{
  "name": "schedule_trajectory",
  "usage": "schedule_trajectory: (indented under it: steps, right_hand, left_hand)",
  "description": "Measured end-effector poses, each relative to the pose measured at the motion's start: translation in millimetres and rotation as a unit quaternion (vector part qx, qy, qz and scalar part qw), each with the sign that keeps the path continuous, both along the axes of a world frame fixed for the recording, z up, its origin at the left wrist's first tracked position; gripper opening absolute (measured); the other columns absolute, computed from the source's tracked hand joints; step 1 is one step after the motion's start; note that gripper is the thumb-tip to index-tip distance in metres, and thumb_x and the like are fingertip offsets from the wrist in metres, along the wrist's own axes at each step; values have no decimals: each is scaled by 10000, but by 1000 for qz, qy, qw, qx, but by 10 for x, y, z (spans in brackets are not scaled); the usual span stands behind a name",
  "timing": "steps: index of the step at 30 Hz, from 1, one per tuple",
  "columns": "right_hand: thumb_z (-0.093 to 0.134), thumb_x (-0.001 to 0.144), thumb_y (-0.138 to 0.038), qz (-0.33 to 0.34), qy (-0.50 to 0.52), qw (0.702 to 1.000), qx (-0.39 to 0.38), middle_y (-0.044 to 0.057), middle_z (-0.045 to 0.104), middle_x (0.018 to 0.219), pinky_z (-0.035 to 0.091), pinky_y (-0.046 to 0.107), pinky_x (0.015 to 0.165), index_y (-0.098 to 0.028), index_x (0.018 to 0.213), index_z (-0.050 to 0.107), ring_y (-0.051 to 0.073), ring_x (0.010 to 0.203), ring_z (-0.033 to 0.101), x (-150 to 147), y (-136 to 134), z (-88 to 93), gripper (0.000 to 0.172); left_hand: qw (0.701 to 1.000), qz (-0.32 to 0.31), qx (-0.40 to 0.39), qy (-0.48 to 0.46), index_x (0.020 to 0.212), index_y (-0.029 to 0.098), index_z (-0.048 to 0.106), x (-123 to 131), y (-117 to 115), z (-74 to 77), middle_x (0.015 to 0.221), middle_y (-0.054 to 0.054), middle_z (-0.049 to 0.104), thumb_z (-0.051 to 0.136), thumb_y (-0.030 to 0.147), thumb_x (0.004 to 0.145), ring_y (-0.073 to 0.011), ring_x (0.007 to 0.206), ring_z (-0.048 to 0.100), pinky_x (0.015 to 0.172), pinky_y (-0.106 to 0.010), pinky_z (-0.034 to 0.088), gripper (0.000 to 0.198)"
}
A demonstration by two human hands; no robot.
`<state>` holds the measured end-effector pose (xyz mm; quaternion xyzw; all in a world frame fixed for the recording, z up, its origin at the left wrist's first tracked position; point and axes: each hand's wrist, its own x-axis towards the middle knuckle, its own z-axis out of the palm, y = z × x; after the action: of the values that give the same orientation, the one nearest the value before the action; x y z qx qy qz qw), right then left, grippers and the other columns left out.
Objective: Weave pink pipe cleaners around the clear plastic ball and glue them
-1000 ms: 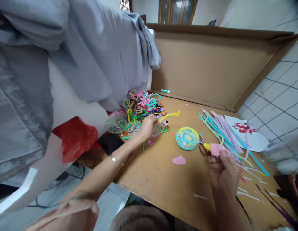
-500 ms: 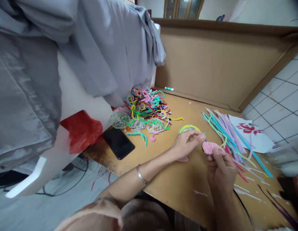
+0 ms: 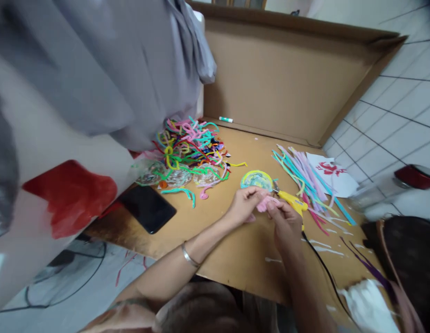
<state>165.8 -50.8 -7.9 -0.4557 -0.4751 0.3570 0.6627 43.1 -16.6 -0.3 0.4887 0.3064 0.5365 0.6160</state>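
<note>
My left hand (image 3: 245,204), with a silver bangle on its wrist, is closed with its fingertips on the left edge of a fuzzy pink pipe-cleaner piece (image 3: 263,204). On the other side, my right hand (image 3: 286,222) pinches the same piece between thumb and fingers. Just beyond them a round disc with a yellow and turquoise pipe-cleaner rim (image 3: 255,178) lies flat on the table. A yellow hot glue gun (image 3: 293,201) rests right behind my right hand, its nozzle close to the disc. Part of another pink piece (image 3: 250,218) shows under my left hand.
Loose pipe cleaners (image 3: 301,178) lie on the right beside white paper with a red figure (image 3: 343,182). A tangled colourful pile (image 3: 190,143) and a black phone (image 3: 147,209) are on the left. A dark bag (image 3: 409,263) and white tissue (image 3: 369,305) sit at the right edge.
The view has swung right, bringing the bag and tissue into sight. My right hand has moved closer to my left, uncovering the glue gun, and both hands now meet at the pink piece.
</note>
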Motion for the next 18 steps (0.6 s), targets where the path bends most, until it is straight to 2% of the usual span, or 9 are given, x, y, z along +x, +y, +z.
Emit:
schedule_trajectory:
  steps: [2, 6, 10, 15, 18]
  right_hand:
    - [763, 704, -377, 2, -9, 1000, 3, -28, 571, 610, 417, 244, 541, -197, 671, 704, 103, 552, 463, -15, -3, 16, 192]
    - [744, 716, -393, 2, -25, 1000, 12, -30, 540, 578, 418, 253, 542, -205, 644, 698, 111, 546, 443, -25, 0, 30, 206]
    - [724, 741, -411, 23, -47, 999, 16, -20, 554, 589, 418, 263, 564, -210, 648, 709, 122, 562, 451, -1, -13, 28, 222]
    - [603, 860, -457, 84, -89, 992, -10, -7, 583, 620, 416, 260, 581, -205, 736, 722, 138, 606, 517, 67, -38, 13, 305]
    - [619, 847, -463, 77, -83, 993, -17, -11, 595, 612, 428, 256, 561, -204, 749, 718, 132, 577, 526, 54, -33, 6, 295]
  left_hand:
    - [999, -16, -16, -37, 833, 133, 696, -1, -1, 4, 642, 6, 600, 692, 609, 712, -85, 553, 493, 549, -202, 392, 491]
    - [999, -35, -17, -28, 765, 129, 674, 13, -18, 14, 576, 19, 558, 711, 574, 717, -83, 542, 474, 549, -200, 373, 448]
    - [1000, 1, 19, 12, 692, 132, 646, 3, -46, 30, 538, 24, 546, 727, 546, 709, -84, 513, 459, 535, -210, 362, 422]
    - [998, 54, 35, 24, 667, 146, 649, -10, -40, 33, 549, 23, 564, 702, 533, 734, -89, 516, 468, 543, -220, 375, 396]
    - [997, 69, 22, 15, 644, 145, 642, -3, -26, 30, 542, 26, 566, 726, 506, 707, -90, 518, 469, 558, -225, 385, 377]
